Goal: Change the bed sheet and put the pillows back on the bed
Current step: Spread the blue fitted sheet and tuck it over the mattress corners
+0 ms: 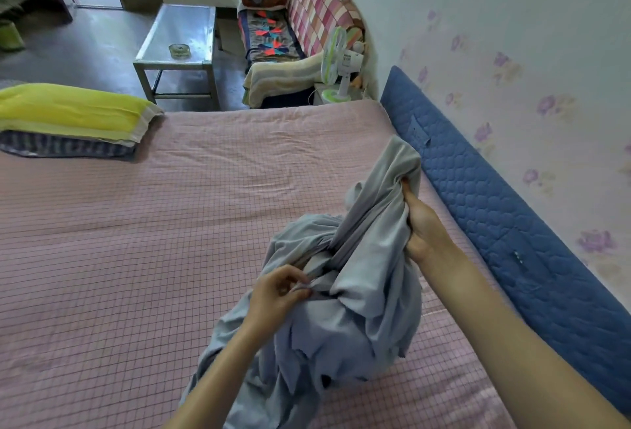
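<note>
A bunched grey-blue bed sheet (355, 292) hangs over the near right part of the bed, which is covered by a pink checked sheet (170, 223). My left hand (276, 295) pinches a fold of the grey sheet low in the bundle. My right hand (423, 223) grips another part of it higher up, lifting it toward the headboard side. Two pillows are stacked at the bed's far left edge: a yellow one (68, 111) on top of a dark striped one (65, 148).
A blue quilted panel (512, 210) runs along the flowered wall on the right. Beyond the bed stand a metal table (177, 39), a small fan (336, 63) and a sofa with checked covers (307, 18). An open doorway is at the far left.
</note>
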